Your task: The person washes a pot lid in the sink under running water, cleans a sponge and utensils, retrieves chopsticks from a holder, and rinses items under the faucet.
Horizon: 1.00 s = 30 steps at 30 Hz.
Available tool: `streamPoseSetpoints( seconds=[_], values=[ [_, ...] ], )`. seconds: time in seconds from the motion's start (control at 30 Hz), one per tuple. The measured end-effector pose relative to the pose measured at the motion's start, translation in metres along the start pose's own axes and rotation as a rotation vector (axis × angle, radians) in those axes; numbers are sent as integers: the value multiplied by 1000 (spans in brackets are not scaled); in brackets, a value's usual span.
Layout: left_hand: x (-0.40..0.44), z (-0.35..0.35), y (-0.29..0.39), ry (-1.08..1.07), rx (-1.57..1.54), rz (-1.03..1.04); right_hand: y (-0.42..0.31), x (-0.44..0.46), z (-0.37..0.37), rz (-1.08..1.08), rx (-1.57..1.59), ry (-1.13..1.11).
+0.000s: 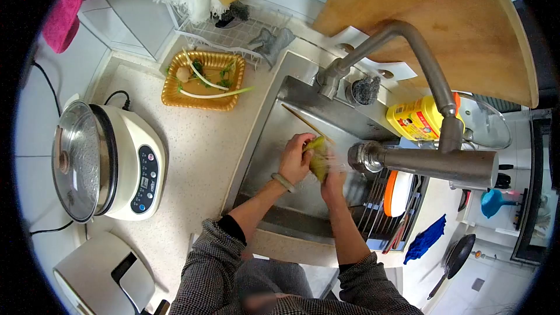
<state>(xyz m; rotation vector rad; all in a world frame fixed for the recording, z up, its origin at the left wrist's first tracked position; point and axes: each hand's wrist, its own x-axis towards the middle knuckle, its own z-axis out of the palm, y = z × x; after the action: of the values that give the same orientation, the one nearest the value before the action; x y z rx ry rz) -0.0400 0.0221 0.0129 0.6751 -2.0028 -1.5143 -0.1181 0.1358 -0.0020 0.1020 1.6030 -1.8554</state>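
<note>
Over the sink (256,157), my left hand (296,158) is closed round a yellow-green piece that looks like a vegetable (318,160); its exact kind does not show. My right hand (333,176) lies against the other side of this piece, its fingers smeared by motion. Just to the right is the faucet's spout end (366,156), close to the right hand. A thin wooden stick like a chopstick (298,118) leans in the sink beyond the hands.
A gold tray (170,94) with scallions and greens stands on the left counter, near a white electric cooker (137,163). Right of the faucet are a yellow tub (417,118), a drying rack (374,201) and a blue cloth (424,239). Behind leans a large wooden board (455,23).
</note>
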Motion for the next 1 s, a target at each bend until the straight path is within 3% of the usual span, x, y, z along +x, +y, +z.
streamPoseSetpoints(
  seconds=[0.07, 0.13, 0.17, 0.23, 0.27, 0.3, 0.33, 0.37, 0.4, 0.43, 0.5, 0.57, 0.6, 0.7, 0.77, 0.8, 0.87, 0.93, 1.0],
  values=[
    [-6, 12, 4, 23, 37, 62, 8, 11, -3, 121, 161, 34],
    [-17, 30, 10, -148, 289, 300, 17, 20, -5, 238, 327, 58],
    [-16, 33, 8, -152, 294, 300, 23, 19, -7, 235, 531, -224],
    [-11, 36, 3, -301, 345, 326, 20, 3, 3, 228, 728, -510],
    [3, 35, -5, -299, 342, 327, 17, -12, 11, 244, 580, -334],
    [23, 37, -19, -210, 305, 92, 12, -25, 20, 259, 427, -154],
    [32, 42, -30, -122, 266, -143, 11, -24, 27, 197, 474, -115],
    [26, 53, -33, -123, 264, -141, 20, -2, 17, 194, 473, -114],
    [12, 70, -29, -16, 136, -9, 40, 30, -6, 208, 793, -403],
    [-3, 94, -28, 92, 10, 123, 31, 33, -8, 161, 717, -340],
    [-15, 133, -34, 156, 847, -28, 19, 30, -9, 123, 640, -271],
    [-16, 121, -59, -191, 762, 177, 13, 20, -7, -233, 41, -541],
    [4, 90, -55, -184, 255, 58, -3, -8, 17, 182, 466, -155],
    [17, 75, -39, -54, 219, -3, 22, -10, 4, 245, 308, -73],
    [-15, 85, -14, -37, 269, 111, 24, 22, -11, 262, 445, -159],
    [-33, 90, -4, -230, 220, 20, 16, 29, -11, 287, 580, -232],
    [-30, 89, -3, -409, 172, -59, 11, 21, -11, 149, 654, -444],
    [-9, 76, -4, -193, 467, 181, -7, -8, 0, 213, 589, -320],
    [0, 68, -15, -74, 520, 80, -3, -14, -2, 270, 522, -212]
  ],
)
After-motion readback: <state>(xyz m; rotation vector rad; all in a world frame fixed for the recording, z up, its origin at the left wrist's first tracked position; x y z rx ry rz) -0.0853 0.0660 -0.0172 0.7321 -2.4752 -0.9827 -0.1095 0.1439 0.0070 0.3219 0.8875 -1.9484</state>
